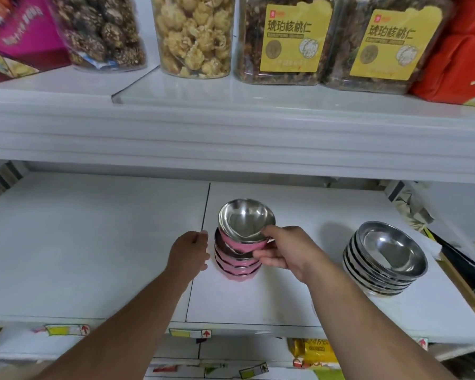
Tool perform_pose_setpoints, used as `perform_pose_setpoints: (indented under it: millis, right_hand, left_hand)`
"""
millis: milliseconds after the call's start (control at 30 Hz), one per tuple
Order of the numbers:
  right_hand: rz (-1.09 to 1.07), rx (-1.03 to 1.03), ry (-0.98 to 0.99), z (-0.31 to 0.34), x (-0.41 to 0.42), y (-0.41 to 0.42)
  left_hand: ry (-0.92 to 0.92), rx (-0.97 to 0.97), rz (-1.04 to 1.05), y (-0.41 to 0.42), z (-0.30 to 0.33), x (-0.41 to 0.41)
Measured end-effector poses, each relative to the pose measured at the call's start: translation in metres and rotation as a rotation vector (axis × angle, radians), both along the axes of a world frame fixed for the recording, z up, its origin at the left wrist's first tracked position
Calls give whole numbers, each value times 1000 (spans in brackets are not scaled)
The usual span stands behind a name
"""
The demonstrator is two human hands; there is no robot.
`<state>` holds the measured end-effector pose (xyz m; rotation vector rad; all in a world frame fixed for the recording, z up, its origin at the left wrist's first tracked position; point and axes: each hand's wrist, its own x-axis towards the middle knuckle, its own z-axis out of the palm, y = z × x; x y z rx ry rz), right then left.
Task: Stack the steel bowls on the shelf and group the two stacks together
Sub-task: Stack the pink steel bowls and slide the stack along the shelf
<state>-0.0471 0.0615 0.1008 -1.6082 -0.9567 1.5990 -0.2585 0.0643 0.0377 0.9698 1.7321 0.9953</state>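
A stack of pink-sided steel bowls (237, 266) stands mid-shelf on the white shelf (93, 242). Its top bowl (244, 219) sits tilted, and my right hand (285, 249) grips that bowl by its right rim and side. My left hand (188, 252) is pressed against the left side of the stack, fingers curled toward it. To the right, apart from the pink stack, stands a second stack of plain steel bowls (384, 259), wider and lower.
The upper shelf edge (231, 138) overhangs close above. Jars and boxes of snacks (195, 37) stand on it. A dark object and crumpled paper (414, 209) lie at the shelf's far right. Price tags (189, 333) line the front edge.
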Motion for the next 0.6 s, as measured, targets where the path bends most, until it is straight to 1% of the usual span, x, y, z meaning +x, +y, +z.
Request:
perform_pose_setpoints:
  millis: [133, 233, 300, 433, 500, 600]
  right_hand:
    - [18, 8, -49, -3, -4, -4]
    - [-11, 19, -61, -6, -2, -8]
    - [-55, 25, -88, -9, 2, -9]
    - [-209, 57, -171, -31, 5, -12]
    - [-188, 0, -130, -45, 0, -15]
    - [-177, -88, 97, -59, -9, -22]
  left_hand:
    - [-102, -10, -36, -7, -6, 2]
    - [-195, -30, -57, -10, -12, 4]
    - [-254, -45, -60, -12, -17, 4]
    - [-410, -87, -43, -14, -23, 6]
    - [-473, -109, -53, -15, -25, 8]
    - [-516, -119, -136, -19, -27, 12]
